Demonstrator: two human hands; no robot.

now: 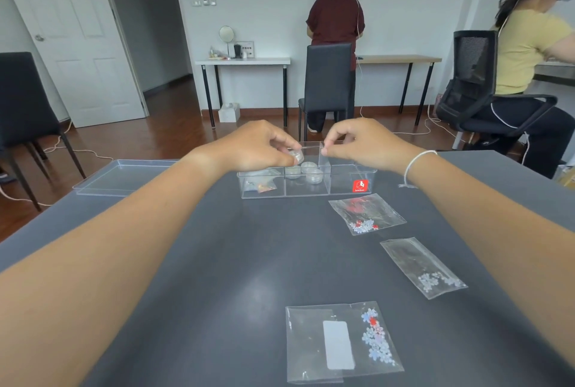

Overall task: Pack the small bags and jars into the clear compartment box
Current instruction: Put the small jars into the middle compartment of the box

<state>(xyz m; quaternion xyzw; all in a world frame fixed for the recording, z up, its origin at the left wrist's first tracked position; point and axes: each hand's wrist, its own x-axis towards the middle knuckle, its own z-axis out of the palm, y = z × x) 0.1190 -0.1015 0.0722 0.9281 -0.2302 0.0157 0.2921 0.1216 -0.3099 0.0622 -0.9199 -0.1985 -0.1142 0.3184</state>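
Observation:
The clear compartment box (342, 192) stands at the far middle of the dark table, a red label on its right front. Its left compartment holds a small bag (259, 186); the middle one holds several small clear jars (308, 170). My left hand (252, 147) hovers over the middle compartment, fingers closed on one small jar (297, 155). My right hand (364, 142) pinches the box's back rim near a divider. Three small bags lie on the table: one with red pieces (367, 214), one nearly clear (423, 267), one with blue flowers (342, 341).
The box's clear lid (124, 176) lies flat at the table's far left. Beyond the table stand black chairs (328, 82), two desks against the wall, and two other people, one standing at the back, one seated at right.

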